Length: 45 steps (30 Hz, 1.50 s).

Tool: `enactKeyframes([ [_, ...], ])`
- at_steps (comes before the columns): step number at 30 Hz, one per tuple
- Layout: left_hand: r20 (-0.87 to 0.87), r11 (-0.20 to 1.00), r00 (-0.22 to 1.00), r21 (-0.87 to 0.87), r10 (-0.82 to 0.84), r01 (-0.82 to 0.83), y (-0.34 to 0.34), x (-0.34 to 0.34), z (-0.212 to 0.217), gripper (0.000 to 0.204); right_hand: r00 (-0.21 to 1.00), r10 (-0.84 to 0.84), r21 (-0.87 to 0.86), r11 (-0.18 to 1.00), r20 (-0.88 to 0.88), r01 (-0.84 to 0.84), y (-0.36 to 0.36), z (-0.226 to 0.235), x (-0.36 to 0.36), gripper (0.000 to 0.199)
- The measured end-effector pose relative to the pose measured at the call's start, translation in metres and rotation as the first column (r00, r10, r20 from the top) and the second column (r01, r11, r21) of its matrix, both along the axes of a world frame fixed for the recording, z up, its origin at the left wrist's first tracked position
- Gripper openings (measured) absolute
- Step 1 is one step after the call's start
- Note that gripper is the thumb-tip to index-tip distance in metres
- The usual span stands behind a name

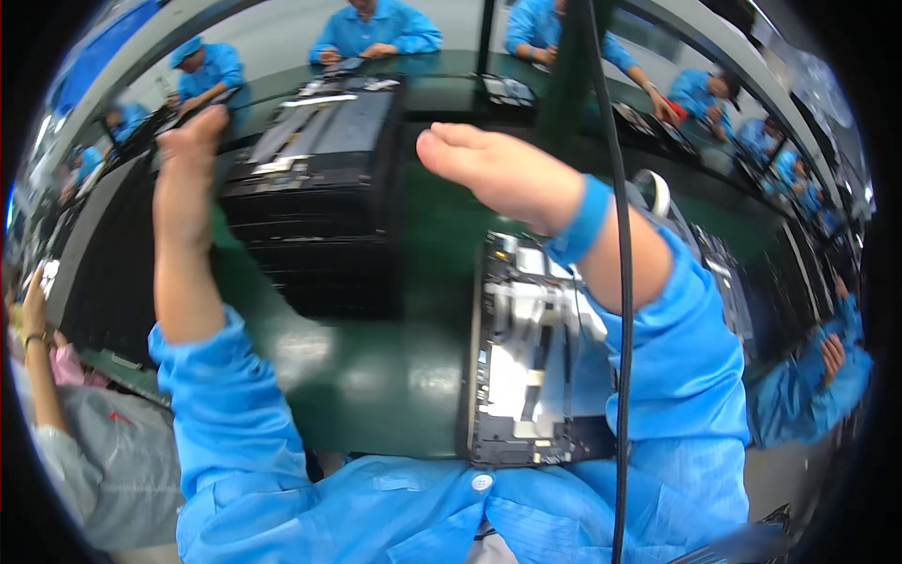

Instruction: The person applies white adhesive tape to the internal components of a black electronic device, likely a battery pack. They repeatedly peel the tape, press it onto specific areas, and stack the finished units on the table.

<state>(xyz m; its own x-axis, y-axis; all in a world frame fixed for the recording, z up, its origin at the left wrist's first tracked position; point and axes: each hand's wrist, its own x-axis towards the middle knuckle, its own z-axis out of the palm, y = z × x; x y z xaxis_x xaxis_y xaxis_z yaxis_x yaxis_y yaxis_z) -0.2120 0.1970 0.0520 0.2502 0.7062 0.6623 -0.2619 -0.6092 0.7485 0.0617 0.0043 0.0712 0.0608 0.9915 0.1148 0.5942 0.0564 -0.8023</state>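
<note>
Both my arms, in blue sleeves, stretch forward over a green table [376, 376]. My left hand [191, 150] reaches the top left corner of a tall stack of black trays [315, 216]; its fingertips are at the stack's edge and I cannot tell whether they grip it. My right hand [493, 169], with a blue wrist strap [583, 221], hovers flat and empty above the table, right of the stack. An opened flat device [526, 362] with exposed internal parts lies on the table close to my body, partly under my right forearm.
A black cable [617, 310] hangs down in front of my right arm. More trays and devices [723, 282] line the right side. Several people in blue coats sit across the table [376, 33]. Another person's arm [38, 376] is at my left.
</note>
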Motion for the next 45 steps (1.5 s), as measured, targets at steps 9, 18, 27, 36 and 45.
enactKeyframes([
  [9, -0.434, 0.743, 0.896, 0.569, -0.093, 0.353, -0.184, 0.066, -0.031, 0.018, 0.716, -0.537, 0.261, 0.687, -0.445, 0.678, -0.221, -0.069, 0.077, 0.020],
  [18, -0.557, 0.690, 0.768, 0.420, -0.317, 0.589, -0.211, 0.118, -0.046, 0.010, 0.297, -0.494, -0.165, 0.694, -0.817, 0.701, -0.213, -0.164, 0.124, 0.035],
  [27, -0.509, 0.690, 0.761, 0.377, -0.403, 0.618, -0.212, 0.119, -0.055, 0.015, 0.788, -0.355, 0.083, 0.887, -0.503, 0.453, -0.222, -0.106, 0.062, 0.023],
  [36, -0.426, 0.771, 0.797, 0.289, -0.428, 0.568, -0.220, 0.122, -0.082, 0.013, 0.942, 0.052, 0.155, 0.982, 0.331, -0.109, -0.172, -0.070, 0.008, 0.024],
  [45, -0.361, 0.794, 0.841, 0.321, -0.402, 0.517, -0.194, 0.117, -0.091, 0.019, 0.932, 0.024, 0.369, 0.914, 0.361, -0.167, -0.138, -0.066, 0.010, 0.019],
])
